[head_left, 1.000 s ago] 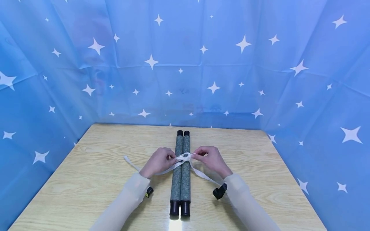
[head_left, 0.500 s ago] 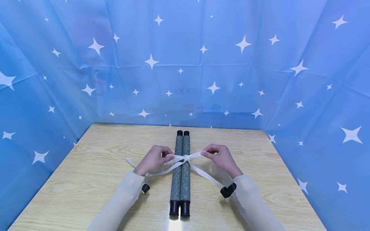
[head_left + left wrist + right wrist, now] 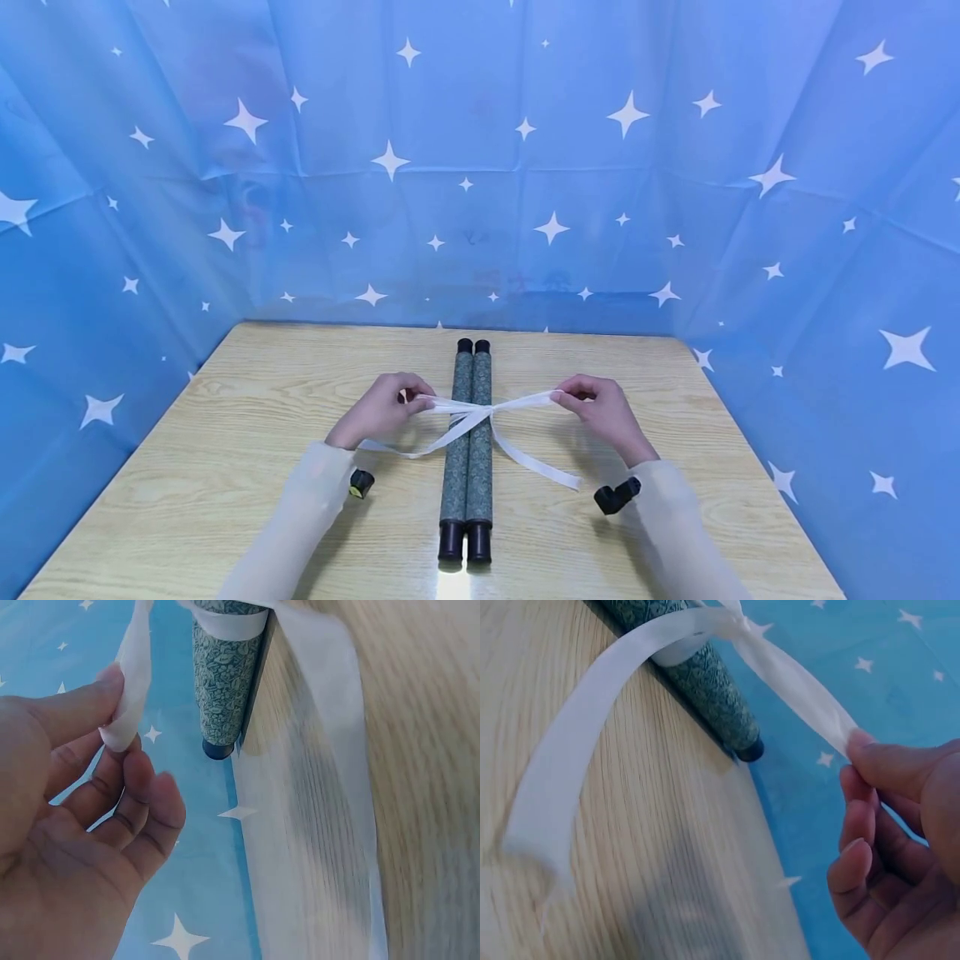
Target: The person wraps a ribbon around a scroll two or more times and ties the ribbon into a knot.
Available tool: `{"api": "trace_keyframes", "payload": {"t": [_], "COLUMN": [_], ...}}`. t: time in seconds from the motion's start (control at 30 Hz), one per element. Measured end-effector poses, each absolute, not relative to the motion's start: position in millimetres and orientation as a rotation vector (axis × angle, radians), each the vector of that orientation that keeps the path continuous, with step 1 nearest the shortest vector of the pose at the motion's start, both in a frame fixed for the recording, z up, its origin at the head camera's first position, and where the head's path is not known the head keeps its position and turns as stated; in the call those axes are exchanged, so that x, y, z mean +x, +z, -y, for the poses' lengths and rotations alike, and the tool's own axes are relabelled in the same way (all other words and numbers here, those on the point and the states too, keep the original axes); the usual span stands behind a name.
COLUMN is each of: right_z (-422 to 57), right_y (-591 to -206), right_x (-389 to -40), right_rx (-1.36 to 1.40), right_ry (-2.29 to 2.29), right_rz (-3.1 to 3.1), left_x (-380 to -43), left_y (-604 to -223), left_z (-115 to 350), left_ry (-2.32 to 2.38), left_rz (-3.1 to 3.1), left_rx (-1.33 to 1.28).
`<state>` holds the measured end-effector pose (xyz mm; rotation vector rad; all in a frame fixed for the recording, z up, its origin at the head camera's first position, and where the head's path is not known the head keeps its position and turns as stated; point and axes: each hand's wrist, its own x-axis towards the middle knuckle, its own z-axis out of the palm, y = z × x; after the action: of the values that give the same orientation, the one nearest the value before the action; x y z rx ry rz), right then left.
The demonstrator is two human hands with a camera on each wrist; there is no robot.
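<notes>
Two parallel rolls of a scroll (image 3: 468, 467), green-patterned with dark end knobs, lie lengthwise on the table. A white ribbon (image 3: 525, 402) is wrapped round them and knotted on top. My left hand (image 3: 384, 407) pinches one ribbon loop left of the rolls, the folded band (image 3: 133, 682) showing between thumb and fingers in the left wrist view. To the right, my right hand (image 3: 602, 412) pinches the other loop (image 3: 799, 690) between thumb and forefinger. Both loops are stretched out nearly straight. Two loose ribbon tails hang down, one (image 3: 536, 467) to the right, one (image 3: 427, 450) to the left.
The wooden table (image 3: 225, 467) reaches back to a blue curtain (image 3: 480, 208) with white stars, which also hangs at both sides. A small black wrist camera (image 3: 617, 497) sits by the right sleeve, another (image 3: 362, 483) by the left.
My hands have drawn apart, left hand leftward and right hand rightward, pulling the ribbon loops longer and the knot tighter. The right tail has slipped free of the right wrist camera. The rolls stay put.
</notes>
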<state>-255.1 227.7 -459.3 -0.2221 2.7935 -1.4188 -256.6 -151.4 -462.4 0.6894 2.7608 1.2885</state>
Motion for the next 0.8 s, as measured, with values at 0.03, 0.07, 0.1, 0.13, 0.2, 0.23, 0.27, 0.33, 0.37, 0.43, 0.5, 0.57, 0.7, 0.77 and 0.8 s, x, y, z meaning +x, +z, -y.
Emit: {"api": "trace_keyframes", "payload": {"t": [0.03, 0.07, 0.1, 0.13, 0.2, 0.23, 0.27, 0.33, 0.37, 0.43, 0.5, 0.57, 0.7, 0.77, 0.8], "right_z": [-230, -231, -233, -234, -237, -238, -239, -241, -242, -244, -246, -247, -250, -250, -250], "right_y": [-460, -461, -462, -464, -466, -467, -468, -469, -470, -472, -474, -476, -480, -481, -482], "right_x": [-255, -256, -256, -256, -257, -257, -258, -258, -257, -257, -256, -255, -253, -252, -252], "right_rx": [-0.219, -0.216, -0.211, -0.210, -0.200, -0.194, -0.188, -0.183, -0.175, -0.168, -0.171, -0.151, -0.123, -0.107, -0.103], "right_ry": [-1.416, -1.418, -1.420, -1.415, -1.404, -1.400, -1.397, -1.382, -1.382, -1.367, -1.343, -1.332, -1.313, -1.312, -1.308], "right_rz": [-2.798, -2.799, -2.802, -2.805, -2.814, -2.818, -2.824, -2.835, -2.837, -2.847, -2.850, -2.844, -2.839, -2.836, -2.839], "left_x": [-257, -257, -257, -257, -256, -256, -256, -257, -258, -259, -260, -262, -263, -264, -265], "left_y": [-463, -463, -463, -464, -464, -464, -464, -465, -465, -465, -466, -467, -470, -472, -473], "left_z": [152, 153, 154, 154, 155, 155, 156, 156, 157, 157, 157, 157, 156, 156, 156], "left_ry": [1.304, 1.320, 1.334, 1.348, 1.370, 1.380, 1.390, 1.409, 1.419, 1.439, 1.450, 1.455, 1.449, 1.453, 1.456], "left_rz": [-2.753, -2.745, -2.739, -2.734, -2.726, -2.722, -2.721, -2.724, -2.726, -2.730, -2.734, -2.736, -2.751, -2.758, -2.760], "left_rx": [0.682, 0.676, 0.665, 0.646, 0.604, 0.580, 0.563, 0.521, 0.505, 0.473, 0.445, 0.423, 0.396, 0.383, 0.374]}}
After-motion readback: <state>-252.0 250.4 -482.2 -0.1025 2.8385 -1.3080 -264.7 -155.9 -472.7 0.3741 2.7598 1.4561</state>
